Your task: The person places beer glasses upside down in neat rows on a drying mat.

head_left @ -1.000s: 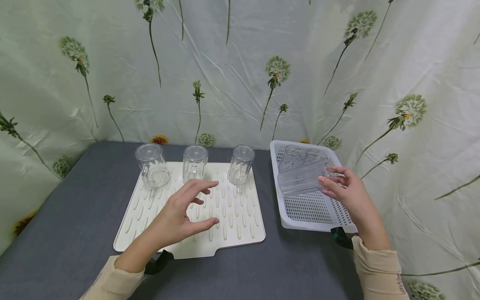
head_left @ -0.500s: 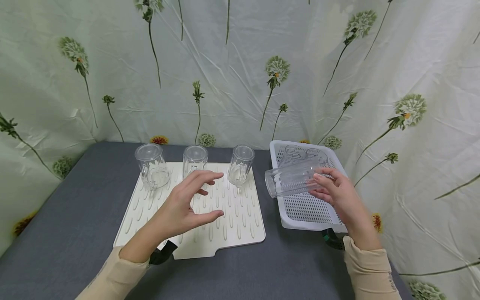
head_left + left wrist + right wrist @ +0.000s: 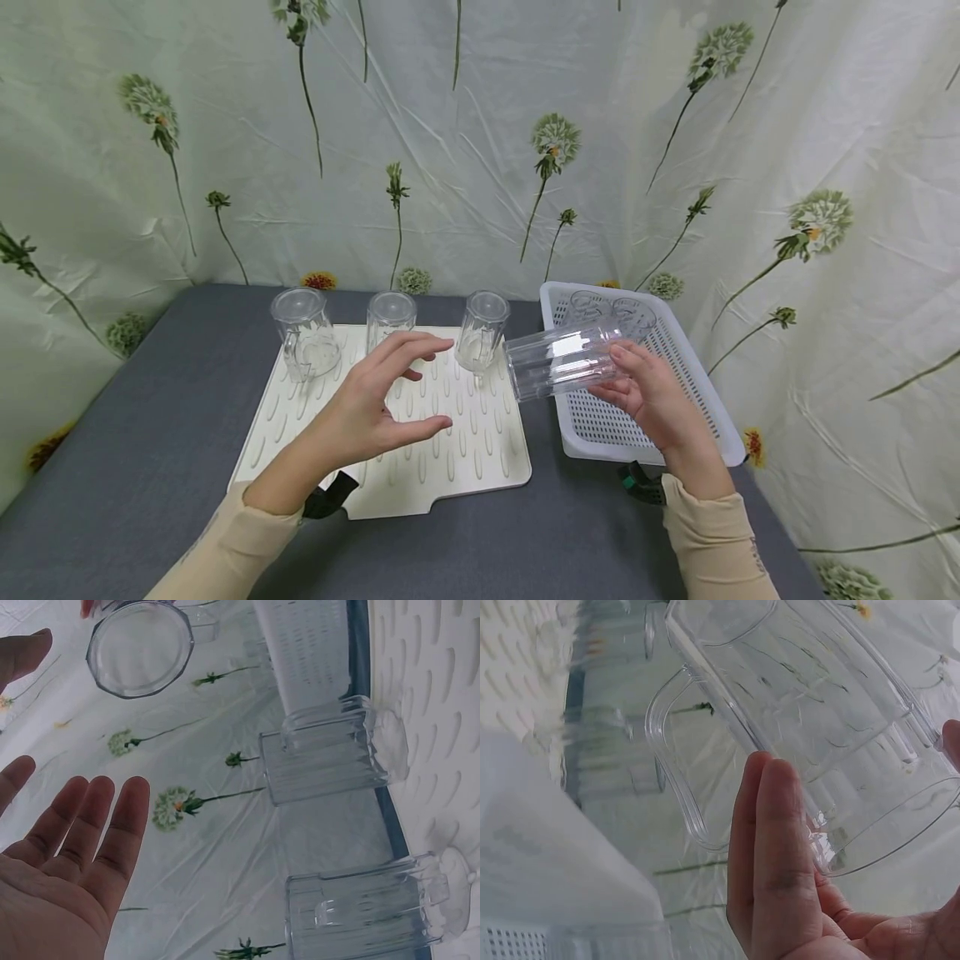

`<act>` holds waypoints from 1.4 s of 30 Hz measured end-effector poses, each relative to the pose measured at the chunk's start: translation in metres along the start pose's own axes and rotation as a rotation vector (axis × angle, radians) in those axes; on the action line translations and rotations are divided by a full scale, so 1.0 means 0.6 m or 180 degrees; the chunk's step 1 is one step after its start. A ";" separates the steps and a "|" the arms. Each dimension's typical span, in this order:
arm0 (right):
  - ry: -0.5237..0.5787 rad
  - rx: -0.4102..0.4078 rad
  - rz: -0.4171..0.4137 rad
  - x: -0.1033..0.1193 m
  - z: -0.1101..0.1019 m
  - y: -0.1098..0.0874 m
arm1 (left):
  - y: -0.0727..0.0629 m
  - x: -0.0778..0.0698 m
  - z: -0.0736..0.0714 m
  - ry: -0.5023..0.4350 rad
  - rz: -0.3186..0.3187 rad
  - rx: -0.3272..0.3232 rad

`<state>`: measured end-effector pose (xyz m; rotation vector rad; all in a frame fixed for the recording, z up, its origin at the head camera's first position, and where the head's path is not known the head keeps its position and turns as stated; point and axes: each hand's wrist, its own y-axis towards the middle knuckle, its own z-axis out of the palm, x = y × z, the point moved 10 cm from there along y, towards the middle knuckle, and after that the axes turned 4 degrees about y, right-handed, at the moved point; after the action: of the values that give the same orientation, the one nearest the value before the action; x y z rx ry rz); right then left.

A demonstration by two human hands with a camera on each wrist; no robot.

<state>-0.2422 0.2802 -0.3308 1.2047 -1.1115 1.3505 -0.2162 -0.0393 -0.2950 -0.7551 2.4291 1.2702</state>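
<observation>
My right hand [image 3: 648, 396] grips a clear mug [image 3: 558, 360] near one end, thumb above and fingers below. The mug lies sideways in the air across the basket's left edge, its other end toward my left hand [image 3: 367, 408]. Its handle shows in the right wrist view, below the body. Over the white ridged mat [image 3: 472, 458], my left hand is held with thumb and fingers spread apart and nothing between them. Along the mat's back stand a left mug [image 3: 303, 337], a middle mug [image 3: 392, 312] and a right mug [image 3: 482, 329], all clear and upside down.
A white perforated basket [image 3: 615, 451] stands right of the mat, with clear mugs [image 3: 588, 308] lying at its back. The dark grey tabletop [image 3: 510, 542] carries both. A flower-printed curtain [image 3: 465, 167] hangs behind and to the right.
My right hand has carried the mug leftward from over the basket toward the mat. My left hand has shifted slightly right, its fingers still apart.
</observation>
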 end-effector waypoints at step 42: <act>0.1177 0.0977 0.0295 -0.079 0.145 0.004 | 0.016 -0.032 0.028 -0.0059 0.0384 0.0141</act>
<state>-0.2336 0.1897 -0.3698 1.0654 -0.7215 1.7788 -0.2058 -0.0150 -0.2886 -0.5901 2.5125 1.2558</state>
